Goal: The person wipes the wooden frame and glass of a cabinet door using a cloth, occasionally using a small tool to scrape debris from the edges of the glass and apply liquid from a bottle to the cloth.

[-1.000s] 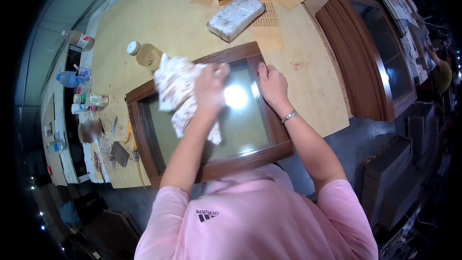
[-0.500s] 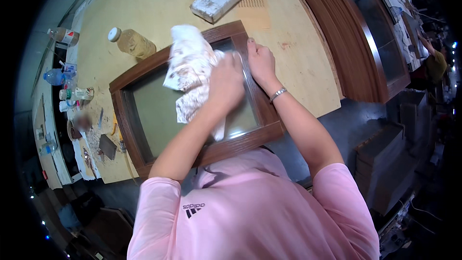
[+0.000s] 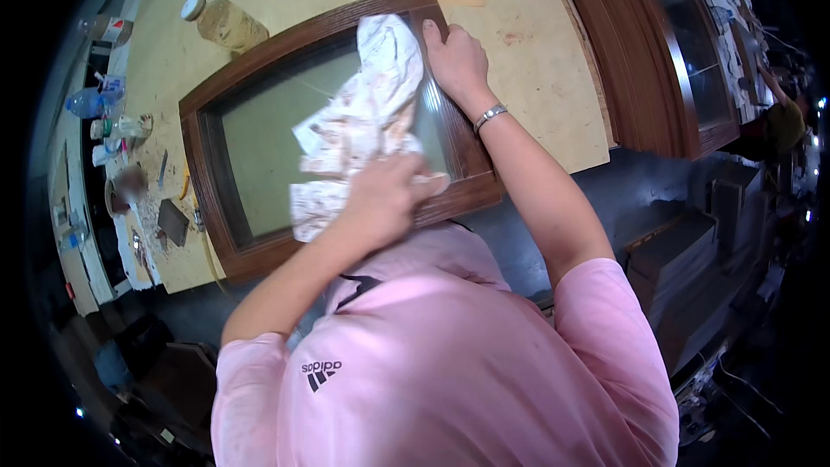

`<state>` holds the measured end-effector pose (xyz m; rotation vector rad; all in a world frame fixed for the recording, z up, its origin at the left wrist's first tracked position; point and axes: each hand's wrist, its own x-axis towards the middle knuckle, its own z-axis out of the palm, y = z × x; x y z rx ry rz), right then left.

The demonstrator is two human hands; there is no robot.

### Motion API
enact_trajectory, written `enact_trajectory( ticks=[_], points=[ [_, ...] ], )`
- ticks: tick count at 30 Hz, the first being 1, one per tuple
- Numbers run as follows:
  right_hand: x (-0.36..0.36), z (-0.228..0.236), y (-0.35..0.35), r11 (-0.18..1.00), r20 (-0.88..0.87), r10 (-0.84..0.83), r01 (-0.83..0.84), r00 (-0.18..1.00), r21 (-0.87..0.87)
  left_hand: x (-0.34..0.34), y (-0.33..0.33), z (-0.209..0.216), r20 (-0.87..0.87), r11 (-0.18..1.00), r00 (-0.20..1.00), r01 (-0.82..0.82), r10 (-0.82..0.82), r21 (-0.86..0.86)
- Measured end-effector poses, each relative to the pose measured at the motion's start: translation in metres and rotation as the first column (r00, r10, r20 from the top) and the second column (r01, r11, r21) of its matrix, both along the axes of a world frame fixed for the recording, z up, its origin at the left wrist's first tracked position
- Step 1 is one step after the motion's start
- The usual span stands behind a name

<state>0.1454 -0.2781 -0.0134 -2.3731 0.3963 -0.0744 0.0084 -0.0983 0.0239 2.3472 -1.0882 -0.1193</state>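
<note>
Here, the cloth [image 3: 380,108] spreads across the glass [image 3: 268,138], under and beyond the left hand [image 3: 385,199], whose grip is unclear; the right hand [image 3: 458,65], apart, clasps the right side of the frame [image 3: 465,151].

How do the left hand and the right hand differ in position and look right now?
The left hand is on the stained white cloth, over the lower part of the framed glass; the right hand is higher, at the right side of the brown frame. The left hand's wrist shows no band; the right hand's wrist wears a silvery one. Both hands are bare, without gloves.
</note>
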Motion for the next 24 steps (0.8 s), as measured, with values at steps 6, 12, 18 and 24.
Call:
enact_trajectory(
  ticks=[6,12,18,24],
  points=[
    [0.0,0.003,0.001,0.999,-0.028,0.035,-0.036,0.999,-0.017,-0.008,-0.012,-0.003,0.093,0.998,0.995,-0.041,0.037,0.042],
    [-0.001,0.002,0.0,0.998,-0.027,0.036,-0.037,0.999,-0.044,-0.003,-0.018,0.004,0.134,0.989,0.99,-0.055,0.036,0.138],
    [-0.004,0.001,0.002,0.994,-0.048,0.085,-0.088,0.995,-0.064,-0.022,0.012,-0.004,0.092,0.993,0.99,-0.109,0.105,0.038],
    [-0.004,0.005,-0.004,0.995,-0.112,0.041,-0.051,0.993,-0.085,-0.075,0.181,0.017,0.173,0.752,0.78,-0.626,0.602,0.206]
  ],
)
